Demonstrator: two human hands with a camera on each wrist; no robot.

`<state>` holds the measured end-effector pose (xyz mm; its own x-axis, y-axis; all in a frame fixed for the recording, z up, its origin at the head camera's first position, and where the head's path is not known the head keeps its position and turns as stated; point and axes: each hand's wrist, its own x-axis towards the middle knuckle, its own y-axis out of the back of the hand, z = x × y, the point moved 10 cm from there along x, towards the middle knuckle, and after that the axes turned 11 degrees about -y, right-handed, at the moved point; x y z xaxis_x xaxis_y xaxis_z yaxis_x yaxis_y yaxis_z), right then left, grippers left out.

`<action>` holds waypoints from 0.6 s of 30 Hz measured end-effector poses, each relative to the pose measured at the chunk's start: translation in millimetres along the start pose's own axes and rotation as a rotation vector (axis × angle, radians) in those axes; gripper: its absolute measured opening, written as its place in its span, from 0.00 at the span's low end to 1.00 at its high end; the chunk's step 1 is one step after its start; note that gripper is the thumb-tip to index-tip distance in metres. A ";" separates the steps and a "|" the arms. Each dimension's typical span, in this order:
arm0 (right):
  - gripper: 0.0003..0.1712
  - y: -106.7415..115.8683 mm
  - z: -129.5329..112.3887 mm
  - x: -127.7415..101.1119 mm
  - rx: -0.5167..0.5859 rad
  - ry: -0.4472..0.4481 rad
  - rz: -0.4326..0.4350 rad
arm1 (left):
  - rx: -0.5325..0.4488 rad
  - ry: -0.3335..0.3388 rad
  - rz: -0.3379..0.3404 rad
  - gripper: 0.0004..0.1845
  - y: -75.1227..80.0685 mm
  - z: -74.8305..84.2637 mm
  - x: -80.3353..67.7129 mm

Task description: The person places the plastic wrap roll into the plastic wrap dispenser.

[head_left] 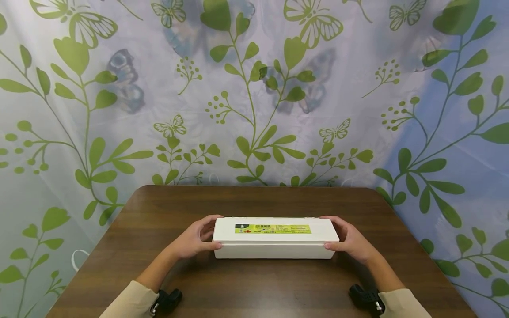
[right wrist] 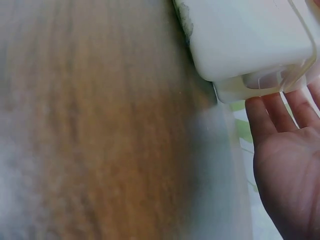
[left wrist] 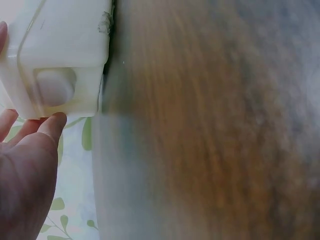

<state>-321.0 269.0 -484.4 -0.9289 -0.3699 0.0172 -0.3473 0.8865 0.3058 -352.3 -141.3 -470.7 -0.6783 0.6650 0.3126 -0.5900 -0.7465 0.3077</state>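
A long white plastic box (head_left: 274, 244) with a yellow-green label (head_left: 272, 229) on its lid lies lengthwise on the brown wooden table (head_left: 254, 287). My left hand (head_left: 207, 233) grips its left end, thumb on the front side and fingers curled over the back. At the other end my right hand (head_left: 342, 232) holds the box the same way. The left wrist view shows the box end (left wrist: 60, 50) with a round recess, fingertips (left wrist: 52, 122) touching its edge. In the right wrist view the box (right wrist: 245, 35) lies just above my fingers (right wrist: 262, 117).
A curtain (head_left: 254, 88) printed with green leaves and butterflies hangs right behind the table's far edge and down both sides. Black wrist mounts (head_left: 169, 300) (head_left: 363, 297) sit at my sleeves. A white cord loop (head_left: 77, 259) hangs off the table's left side.
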 end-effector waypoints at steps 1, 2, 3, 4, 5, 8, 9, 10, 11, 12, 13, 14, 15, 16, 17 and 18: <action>0.42 -0.2 -0.3 0.1 0.001 -0.003 -0.001 | 0.001 -0.001 0.000 0.42 0.2 -0.2 -0.1; 0.42 -0.2 -0.7 0.2 0.004 -0.006 0.000 | 0.001 -0.001 0.000 0.42 0.4 -0.4 -0.1; 0.42 -0.3 -1.3 0.2 0.004 -0.003 -0.003 | -0.001 -0.002 -0.001 0.42 0.6 -0.6 -0.1; 0.42 -0.5 -1.8 0.3 0.005 -0.003 -0.004 | -0.001 -0.003 -0.002 0.42 0.9 -0.8 0.1; 0.42 -0.4 -2.1 0.4 0.005 -0.002 -0.003 | 0.000 -0.003 -0.002 0.42 1.2 -1.2 0.1; 0.42 0.0 -2.1 0.6 0.005 0.002 -0.001 | -0.009 -0.010 -0.007 0.42 1.2 -1.5 1.0; 0.42 0.0 -2.0 0.6 0.004 0.004 0.000 | -0.011 -0.012 -0.010 0.41 1.0 -1.6 1.3; 0.42 0.0 -1.6 0.4 0.005 0.001 0.001 | -0.014 -0.014 -0.012 0.41 0.7 -1.6 1.6; 0.42 -0.3 -1.1 0.2 0.007 -0.001 0.001 | -0.018 -0.015 -0.014 0.41 0.4 -1.7 1.7; 0.41 -0.6 -0.7 -0.2 0.006 0.000 -0.002 | -0.021 -0.016 -0.017 0.41 -0.1 -1.9 1.8; 0.41 -1.1 -0.3 -0.7 0.006 0.000 -0.004 | -0.023 -0.015 -0.019 0.41 -0.4 -2.2 1.8; 0.41 -1.7 0.1 -1.1 0.008 0.001 -0.008 | -0.021 -0.012 -0.019 0.41 -0.6 -2.5 1.7; 0.41 -2.0 0.6 -1.3 0.010 -0.001 -0.009 | -0.020 -0.010 -0.018 0.41 -0.7 -2.8 1.6; 0.41 -2.6 1.0 -1.6 0.013 -0.001 -0.014 | -0.019 -0.006 -0.017 0.41 -0.7 -3.1 1.3; 0.41 -3.0 1.5 -1.6 0.015 -0.002 -0.017 | -0.015 0.001 -0.015 0.41 -0.6 -3.5 0.8; 0.41 -3.1 1.9 -1.6 0.018 -0.002 -0.019 | -0.012 0.007 -0.013 0.41 -0.5 -4.0 0.4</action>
<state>-318.7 267.3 -487.2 -0.9223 -0.3864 0.0094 -0.3674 0.8840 0.2890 -354.0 -140.7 -474.3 -0.6733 0.6747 0.3024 -0.6042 -0.7378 0.3008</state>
